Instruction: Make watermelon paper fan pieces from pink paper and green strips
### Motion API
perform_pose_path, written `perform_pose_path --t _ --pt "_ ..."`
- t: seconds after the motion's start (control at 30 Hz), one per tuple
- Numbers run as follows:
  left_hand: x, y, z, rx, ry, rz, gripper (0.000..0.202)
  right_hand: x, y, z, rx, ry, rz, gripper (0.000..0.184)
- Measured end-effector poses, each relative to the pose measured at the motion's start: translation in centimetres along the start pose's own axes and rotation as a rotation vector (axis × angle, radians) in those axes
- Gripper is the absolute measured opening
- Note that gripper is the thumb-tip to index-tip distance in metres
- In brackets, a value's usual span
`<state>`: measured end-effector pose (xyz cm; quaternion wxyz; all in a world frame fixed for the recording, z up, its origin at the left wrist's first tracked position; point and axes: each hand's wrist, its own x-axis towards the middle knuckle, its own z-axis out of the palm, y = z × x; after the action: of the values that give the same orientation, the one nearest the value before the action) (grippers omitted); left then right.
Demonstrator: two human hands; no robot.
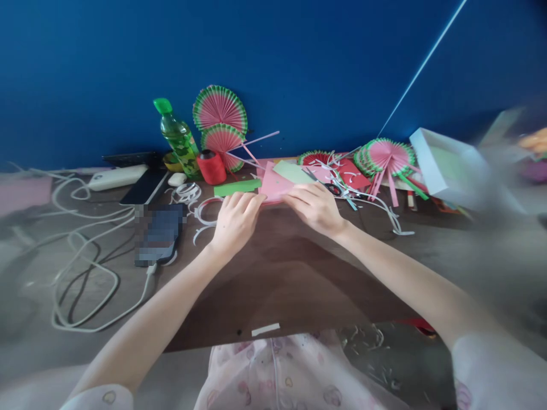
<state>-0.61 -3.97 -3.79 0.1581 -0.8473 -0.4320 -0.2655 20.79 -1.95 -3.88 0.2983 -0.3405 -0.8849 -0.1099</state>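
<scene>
A sheet of pink paper (273, 181) is raised at the middle of the table, its near edge between both hands. My left hand (236, 219) pinches the left end of that edge. On the other end, my right hand (315, 208) closes its fingers the same way. The fingertips partly hide the edge, where a narrow fold seems to run. Just behind lie a pale green sheet (294, 172) and black-handled scissors (332, 188). A strip of green paper (237, 187) is beside my left hand.
Pleated pink-and-green paper fans (220, 108) lean on the blue wall; more fans (391, 156) lie right, near a white box (444, 165). A green bottle (178, 139) and red thread spool (211, 167) stand at the back. Left are a phone (158, 234) and a looping white cable (117, 285).
</scene>
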Motion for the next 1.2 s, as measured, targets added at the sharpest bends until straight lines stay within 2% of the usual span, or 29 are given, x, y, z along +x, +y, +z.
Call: perform_pose_path --t 0.07,0.2,0.33,0.47,0.53,0.87,1.03,1.2 --pt "-0.8 0.0 0.3 0.062 -0.032 0.011 0.020 -0.9 -0.1 0.5 -0.005 -0.046 -0.031 0.029" --pt "-3.0 -0.5 1.7 -0.018 -0.225 0.038 0.018 -3.1 -0.3 2.4 0.100 -0.180 0.004 0.027" --pt "-3.8 -1.1 2.4 -0.163 -0.310 -0.016 0.016 -3.7 0.2 3.4 0.377 -0.208 0.190 0.017" --pt "-2.9 -1.9 2.7 -0.301 -0.387 -0.114 0.017 -2.7 1.0 3.2 0.609 -0.302 0.424 0.009" --pt "-2.3 -2.4 2.9 -0.380 -0.419 -0.151 0.016 -2.3 1.4 3.1 0.653 -0.354 0.479 0.008" --pt "-0.2 -4.3 4.2 -0.488 -0.596 -0.126 0.015 -2.0 2.4 3.4 0.671 -0.380 0.508 0.005" --pt "0.2 -4.4 4.4 -0.460 -0.619 -0.096 0.016 -2.0 2.8 3.6 0.684 -0.405 0.515 0.005" --pt "0.0 -4.4 4.4 -0.503 -0.596 -0.127 0.013 -2.1 2.6 3.6 0.682 -0.400 0.545 0.005"
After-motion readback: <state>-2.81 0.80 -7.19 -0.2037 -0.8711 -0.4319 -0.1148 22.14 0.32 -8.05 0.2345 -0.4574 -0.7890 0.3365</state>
